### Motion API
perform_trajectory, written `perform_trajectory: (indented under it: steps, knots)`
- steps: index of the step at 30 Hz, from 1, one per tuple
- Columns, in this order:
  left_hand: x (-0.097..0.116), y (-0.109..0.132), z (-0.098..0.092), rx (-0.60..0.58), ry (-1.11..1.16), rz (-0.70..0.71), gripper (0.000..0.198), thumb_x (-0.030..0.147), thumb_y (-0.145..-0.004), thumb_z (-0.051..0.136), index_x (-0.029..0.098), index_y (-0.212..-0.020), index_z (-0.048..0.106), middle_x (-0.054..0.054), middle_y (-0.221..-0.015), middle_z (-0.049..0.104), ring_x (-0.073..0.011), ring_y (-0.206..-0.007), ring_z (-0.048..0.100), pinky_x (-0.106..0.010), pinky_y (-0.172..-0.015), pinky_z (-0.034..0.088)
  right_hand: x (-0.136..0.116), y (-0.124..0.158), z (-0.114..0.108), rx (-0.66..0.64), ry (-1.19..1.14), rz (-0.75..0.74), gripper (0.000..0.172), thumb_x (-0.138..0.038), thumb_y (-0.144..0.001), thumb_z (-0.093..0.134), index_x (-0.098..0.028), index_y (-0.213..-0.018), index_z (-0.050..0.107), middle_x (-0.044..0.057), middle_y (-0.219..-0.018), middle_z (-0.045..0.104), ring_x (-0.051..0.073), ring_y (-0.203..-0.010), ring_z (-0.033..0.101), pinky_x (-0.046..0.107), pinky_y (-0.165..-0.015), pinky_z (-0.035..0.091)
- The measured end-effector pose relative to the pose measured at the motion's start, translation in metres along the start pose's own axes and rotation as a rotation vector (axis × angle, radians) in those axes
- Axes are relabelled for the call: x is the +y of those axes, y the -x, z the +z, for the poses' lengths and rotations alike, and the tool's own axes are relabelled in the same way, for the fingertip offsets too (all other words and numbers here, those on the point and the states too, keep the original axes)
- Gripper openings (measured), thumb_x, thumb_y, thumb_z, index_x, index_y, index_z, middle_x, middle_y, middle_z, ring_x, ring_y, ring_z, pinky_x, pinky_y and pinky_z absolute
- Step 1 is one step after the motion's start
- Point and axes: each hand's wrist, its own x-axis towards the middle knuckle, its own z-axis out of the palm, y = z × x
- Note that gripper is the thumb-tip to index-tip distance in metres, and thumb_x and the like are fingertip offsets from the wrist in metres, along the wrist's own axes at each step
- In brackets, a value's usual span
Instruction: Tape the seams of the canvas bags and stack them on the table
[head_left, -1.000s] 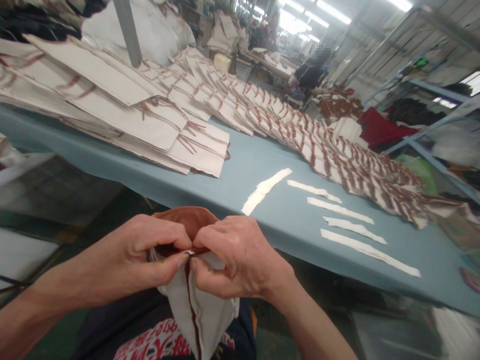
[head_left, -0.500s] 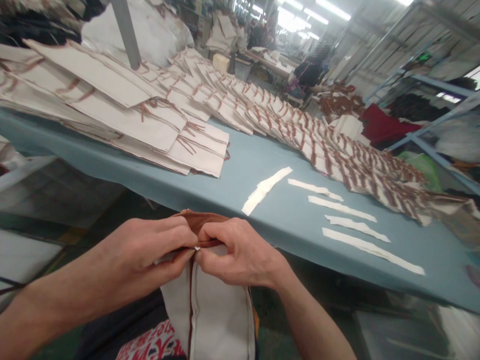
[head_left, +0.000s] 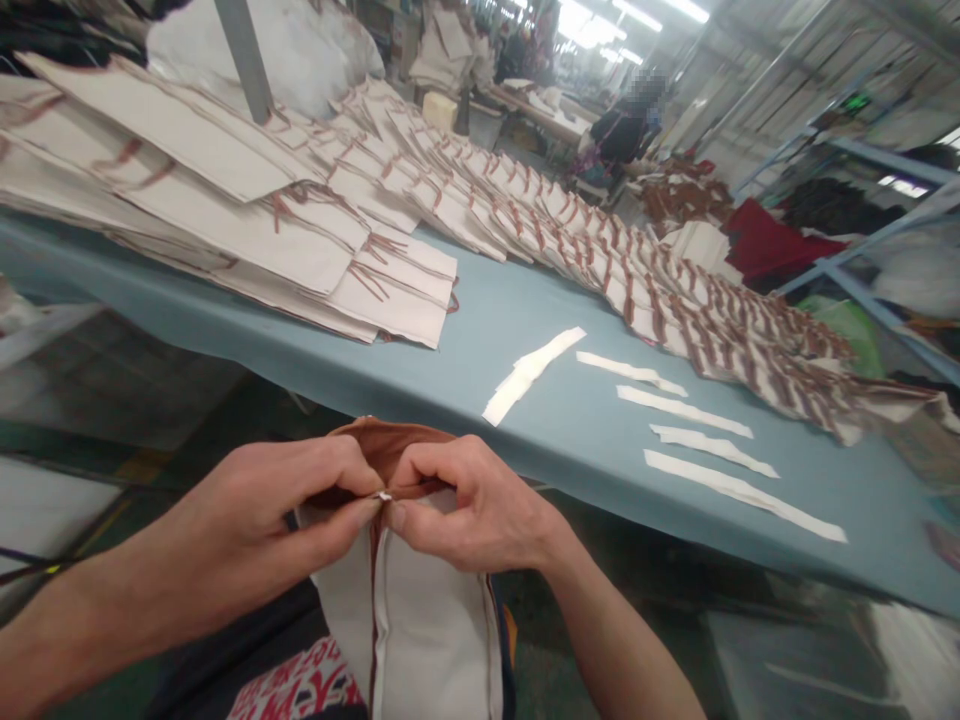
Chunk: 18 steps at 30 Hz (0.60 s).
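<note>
Cream cloth piece at 6 o'clock, short of the bench. Left hand and right hand: fingers pinching its seam top from 9 and 3. Step reads as seam work; next move likely calls for steady pinch, edges aligned.

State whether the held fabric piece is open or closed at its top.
Open: the held fabric piece shows its brown inside behind the spot where the left hand and right hand pinch it.
</note>
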Motion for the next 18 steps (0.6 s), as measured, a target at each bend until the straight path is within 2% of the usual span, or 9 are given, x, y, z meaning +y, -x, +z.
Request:
perform_trajectory:
  steps: [3,6,12,18]
  knots:
    - [0.0,-0.001,-0.001,-0.051,0.154,-0.072,0.024,0.03,-0.105,0.064,0.027,-0.086,0.077,0.008,-0.072,0.077,-0.0113,-0.058,0.068,-0.017,-0.052,0.048,0.001,0.002,0.0,-0.006,0.035,-0.003,0.02,-0.023,-0.093,0.071,-0.022,-0.078,0.06,-0.006,-0.073,0.06,0.011,-0.065,0.052,0.023,-0.063,0.04]
    - [0.003,-0.005,-0.002,-0.095,0.193,-0.121,0.025,0.03,-0.104,0.064,0.027,-0.084,0.078,0.008,-0.072,0.078,-0.0127,-0.06,0.07,-0.017,-0.054,0.05,-0.001,0.004,0.0,0.0,0.1,0.01,0.02,-0.025,-0.096,0.073,-0.023,-0.08,0.06,-0.006,-0.076,0.064,0.011,-0.067,0.053,0.024,-0.065,0.041]
    - [0.007,-0.01,-0.006,-0.12,0.163,-0.095,0.03,0.032,-0.106,0.062,0.026,-0.083,0.081,0.005,-0.072,0.08,-0.015,-0.059,0.071,-0.021,-0.051,0.049,-0.007,0.005,-0.001,0.022,0.191,0.022,0.02,-0.023,-0.099,0.074,-0.023,-0.083,0.062,-0.005,-0.078,0.067,0.012,-0.068,0.056,0.024,-0.069,0.043]
    - [0.005,-0.013,-0.007,-0.12,0.116,-0.055,0.029,0.032,-0.109,0.064,0.027,-0.089,0.083,0.006,-0.076,0.082,-0.013,-0.061,0.073,-0.018,-0.055,0.051,-0.01,0.007,-0.003,0.028,0.237,0.052,0.02,-0.023,-0.101,0.075,-0.023,-0.085,0.063,-0.004,-0.081,0.07,0.013,-0.072,0.06,0.025,-0.07,0.044]
